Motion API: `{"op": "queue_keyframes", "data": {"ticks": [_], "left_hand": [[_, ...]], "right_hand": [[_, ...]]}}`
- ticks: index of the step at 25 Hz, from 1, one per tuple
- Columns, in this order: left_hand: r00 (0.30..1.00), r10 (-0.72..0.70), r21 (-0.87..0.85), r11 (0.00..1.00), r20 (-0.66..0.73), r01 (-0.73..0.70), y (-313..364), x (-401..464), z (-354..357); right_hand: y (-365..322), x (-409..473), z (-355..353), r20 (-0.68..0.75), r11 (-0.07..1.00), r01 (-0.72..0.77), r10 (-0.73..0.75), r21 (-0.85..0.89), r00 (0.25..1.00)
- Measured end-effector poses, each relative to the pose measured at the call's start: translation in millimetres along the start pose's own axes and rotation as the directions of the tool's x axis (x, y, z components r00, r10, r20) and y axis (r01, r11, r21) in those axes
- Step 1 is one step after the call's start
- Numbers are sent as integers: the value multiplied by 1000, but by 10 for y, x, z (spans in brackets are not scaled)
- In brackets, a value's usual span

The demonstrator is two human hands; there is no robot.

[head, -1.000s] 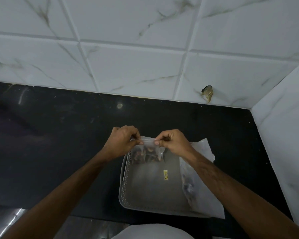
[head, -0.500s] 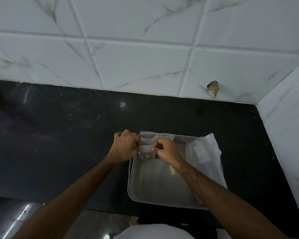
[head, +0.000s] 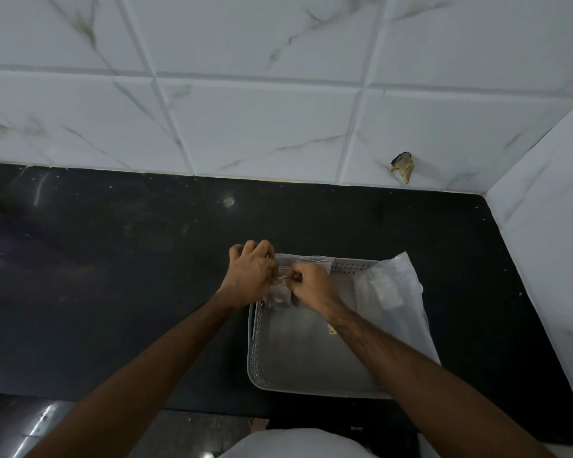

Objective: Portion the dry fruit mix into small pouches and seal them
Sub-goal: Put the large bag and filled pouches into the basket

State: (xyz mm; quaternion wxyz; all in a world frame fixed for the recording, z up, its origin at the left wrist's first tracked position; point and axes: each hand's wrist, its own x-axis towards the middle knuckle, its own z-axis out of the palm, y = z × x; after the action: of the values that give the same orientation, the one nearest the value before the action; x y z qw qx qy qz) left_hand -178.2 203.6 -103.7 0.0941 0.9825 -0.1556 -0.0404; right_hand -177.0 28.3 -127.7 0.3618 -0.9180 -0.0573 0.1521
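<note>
Head view, looking down at the sealing of one small pouch [head: 280,292]. This clear pouch, with a little dry fruit mix visible in its lower part, is held above the far-left corner of a grey perforated tray [head: 298,358]. Left hand [head: 252,276] and right hand [head: 311,287] meet at its top edge, each with fingers curled and pinching the strip; the hands nearly touch. By the pinch along the mouth, the step in hand is judged to be pressing the closure shut; whether the seal is complete cannot be told, since the fingers hide it. Behind the hands, against the tray's far wall, lie pale pouches [head: 311,261]; whether these are filled or empty is not clear. A larger translucent plastic bag [head: 394,285] rests over the tray's right side, its contents not legible. A small yellow piece [head: 331,330] lies on the tray floor. The tray stands on a black bench [head: 113,276] backed by white marbled wall tiles [head: 245,127]. As a judgement, portioning is under way, with at least this pouch filled and further pouches probably remaining.
</note>
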Motion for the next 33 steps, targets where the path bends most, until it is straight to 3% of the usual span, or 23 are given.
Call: {"op": "queue_keyframes", "data": {"ticks": [8, 12, 18, 21, 23, 25, 27, 30, 32, 33], "left_hand": [[998, -17, -84, 996, -56, 13, -115, 58, 123], [995, 82, -74, 994, -55, -86, -130, 114, 143], [957, 273, -153, 954, 100, -256, -39, 438, 76], [920, 310, -159, 947, 241, -278, -12, 597, 103], [890, 329, -152, 943, 315, -295, -31, 665, 117], [869, 347, -148, 938, 354, -314, -60, 695, 142], [860, 356, -154, 934, 365, -322, -78, 684, 187], [870, 375, -133, 927, 321, -351, -88, 659, 206], [889, 363, -123, 932, 279, -342, -90, 635, 198], [910, 332, -130, 942, 248, -309, -84, 601, 192]], "right_hand": [[182, -183, -367, 0, 990, -69, 69, 125, 998], [340, -628, -672, 18, 949, -162, 163, 269, 986], [462, -1189, -719, 105, 844, -373, 361, 386, 927], [490, -1504, -620, 167, 783, -521, 495, 340, 853], [532, -1726, -532, 257, 714, -625, 570, 316, 781], [545, -1848, -508, 308, 607, -687, 617, 399, 724], [527, -1880, -524, 319, 561, -677, 607, 476, 728], [563, -1926, -575, 189, 784, -511, 475, 351, 859], [669, -1980, -674, -72, 883, -411, 436, 225, 897], [740, -1992, -749, -247, 898, -394, 434, 194, 867]]}}
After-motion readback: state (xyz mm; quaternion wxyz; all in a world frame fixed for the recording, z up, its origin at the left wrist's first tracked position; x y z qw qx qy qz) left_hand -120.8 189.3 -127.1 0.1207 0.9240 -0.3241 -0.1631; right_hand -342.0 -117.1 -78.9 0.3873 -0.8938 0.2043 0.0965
